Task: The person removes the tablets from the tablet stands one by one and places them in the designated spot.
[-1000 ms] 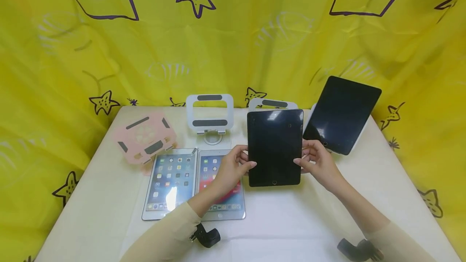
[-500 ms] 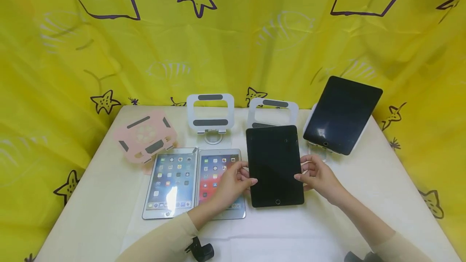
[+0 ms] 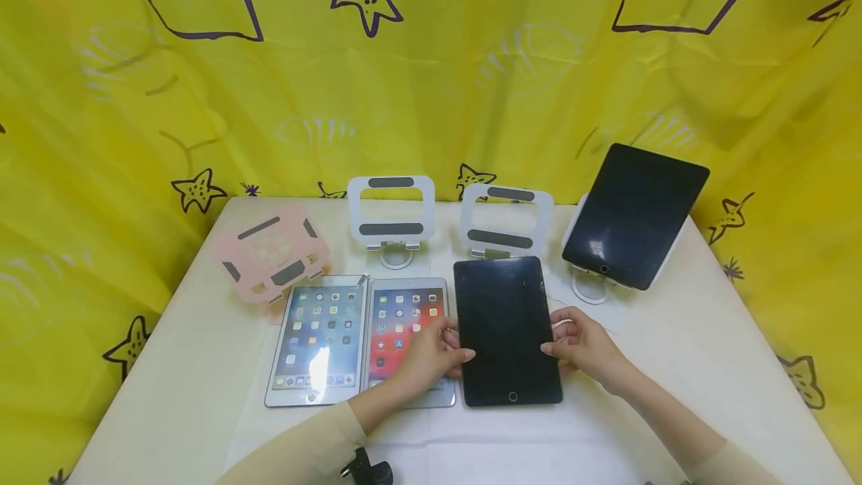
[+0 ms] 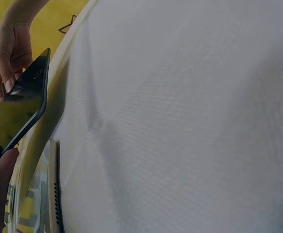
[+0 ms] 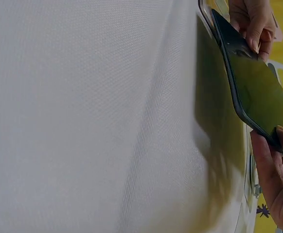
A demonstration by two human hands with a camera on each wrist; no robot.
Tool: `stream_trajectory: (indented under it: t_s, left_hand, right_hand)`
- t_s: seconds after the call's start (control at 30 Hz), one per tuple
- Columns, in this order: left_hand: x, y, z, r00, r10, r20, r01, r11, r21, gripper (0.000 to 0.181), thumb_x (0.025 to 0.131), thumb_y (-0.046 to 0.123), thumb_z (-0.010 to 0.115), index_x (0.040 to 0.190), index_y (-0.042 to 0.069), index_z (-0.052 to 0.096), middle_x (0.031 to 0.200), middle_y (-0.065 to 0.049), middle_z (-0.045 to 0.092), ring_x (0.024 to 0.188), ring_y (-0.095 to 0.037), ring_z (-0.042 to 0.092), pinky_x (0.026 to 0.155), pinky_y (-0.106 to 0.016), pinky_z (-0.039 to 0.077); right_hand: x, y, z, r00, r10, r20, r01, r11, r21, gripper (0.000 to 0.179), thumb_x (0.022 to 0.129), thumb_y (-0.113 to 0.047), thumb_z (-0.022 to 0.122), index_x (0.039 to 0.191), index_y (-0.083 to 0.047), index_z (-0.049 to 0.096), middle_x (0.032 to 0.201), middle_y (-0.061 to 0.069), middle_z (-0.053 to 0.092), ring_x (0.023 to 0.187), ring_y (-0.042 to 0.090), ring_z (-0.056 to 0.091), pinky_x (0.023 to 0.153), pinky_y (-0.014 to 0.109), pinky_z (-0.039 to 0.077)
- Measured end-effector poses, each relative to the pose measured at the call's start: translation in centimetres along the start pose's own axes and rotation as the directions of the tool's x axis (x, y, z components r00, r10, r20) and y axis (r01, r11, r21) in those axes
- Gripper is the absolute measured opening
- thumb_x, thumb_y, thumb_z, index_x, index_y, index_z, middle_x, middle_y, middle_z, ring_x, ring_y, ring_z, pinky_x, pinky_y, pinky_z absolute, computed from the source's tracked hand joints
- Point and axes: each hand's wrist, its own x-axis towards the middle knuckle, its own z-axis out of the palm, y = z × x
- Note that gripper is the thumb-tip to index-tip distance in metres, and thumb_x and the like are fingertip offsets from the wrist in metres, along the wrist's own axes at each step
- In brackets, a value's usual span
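Note:
A dark-screened tablet is held by its two long edges, just above the white tabletop in the wrist views. At its left edge my left hand pinches it, thumb on the screen and fingers beneath. My right hand grips the opposite edge the same way. Under my left hand and wrist lies a tablet with a red and blue screen, partly hidden. Beside that lies another lit tablet with app icons. Behind the held tablet stands a white tablet stand with grey pads.
A second white stand stands at the back. A pink stand with grey pads is tilted at the left. At the right, another dark tablet leans on a stand. A yellow curtain hangs behind the table.
Both hands have brought the dark tablet down and toward the person, from in front of the white stand to nearer the tabletop. The stand behind it has come into fuller view.

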Motion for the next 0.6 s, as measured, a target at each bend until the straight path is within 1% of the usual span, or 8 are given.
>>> stream_trajectory:
  t_s: [0.07, 0.13, 0.23, 0.3, 0.47, 0.6]
  left_hand:
    - [0.1, -0.1, 0.1, 1.000, -0.018, 0.011, 0.017, 0.999, 0.046, 0.046, 0.077, 0.005, 0.076, 0.113, -0.008, 0.052, 0.076, -0.004, 0.056, 0.054, -0.015, 0.062, 0.051, -0.028, 0.055]
    - [0.2, -0.1, 0.1, 0.999, -0.034, 0.034, 0.031, 0.997, 0.071, 0.045, 0.077, 0.004, 0.076, 0.112, -0.011, 0.051, 0.073, -0.004, 0.059, 0.052, -0.016, 0.063, 0.050, -0.028, 0.055]
    - [0.5, 0.0, 0.0, 0.995, -0.064, 0.070, 0.059, 0.996, 0.073, 0.041, 0.077, 0.002, 0.075, 0.108, -0.013, 0.052, 0.071, -0.006, 0.061, 0.051, -0.019, 0.064, 0.049, -0.029, 0.055]
    - [0.7, 0.0, -0.1, 0.993, -0.084, 0.084, 0.078, 0.995, 0.068, 0.037, 0.077, 0.001, 0.075, 0.104, -0.013, 0.052, 0.070, -0.007, 0.061, 0.051, -0.020, 0.065, 0.048, -0.029, 0.054]
    - [1.0, -0.1, -0.4, 0.988, -0.123, 0.093, 0.115, 0.989, 0.089, 0.037, 0.078, 0.001, 0.075, 0.103, -0.014, 0.052, 0.071, -0.008, 0.062, 0.054, -0.023, 0.067, 0.048, -0.029, 0.054]
    - [1.4, 0.0, -0.5, 0.986, -0.139, 0.090, 0.129, 0.986, 0.104, 0.037, 0.078, 0.002, 0.075, 0.103, -0.013, 0.053, 0.071, -0.009, 0.065, 0.052, -0.019, 0.066, 0.049, -0.028, 0.054]
  right_hand:
    - [0.0, 0.2, 0.1, 1.000, 0.024, 0.009, -0.024, 1.000, -0.009, 0.047, 0.080, 0.001, 0.069, 0.117, 0.008, 0.041, 0.081, 0.007, 0.056, 0.063, 0.017, 0.058, 0.053, 0.033, 0.055]
    - [0.1, 0.6, 0.1, 0.998, 0.050, 0.032, -0.050, 0.999, -0.003, 0.047, 0.080, 0.001, 0.068, 0.117, 0.009, 0.040, 0.080, 0.007, 0.056, 0.060, 0.016, 0.059, 0.052, 0.033, 0.055]
    - [0.3, 1.1, 0.1, 0.993, 0.094, 0.067, -0.095, 0.995, 0.016, 0.047, 0.081, 0.002, 0.067, 0.116, 0.011, 0.039, 0.079, 0.005, 0.055, 0.056, 0.015, 0.058, 0.050, 0.033, 0.054]
    - [0.5, 1.4, 0.1, 0.990, 0.107, 0.091, -0.110, 0.994, 0.023, 0.047, 0.081, 0.002, 0.067, 0.117, 0.011, 0.038, 0.079, 0.006, 0.055, 0.056, 0.014, 0.058, 0.050, 0.033, 0.055]
    - [1.2, 1.9, 0.2, 0.984, 0.132, 0.118, -0.136, 0.990, 0.030, 0.048, 0.081, 0.001, 0.068, 0.117, 0.012, 0.038, 0.081, 0.006, 0.055, 0.057, 0.014, 0.059, 0.050, 0.033, 0.055]
    - [1.8, 2.1, 0.2, 0.980, 0.150, 0.127, -0.159, 0.986, 0.056, 0.048, 0.082, 0.001, 0.068, 0.118, 0.012, 0.038, 0.081, 0.006, 0.055, 0.059, 0.013, 0.059, 0.051, 0.033, 0.056]
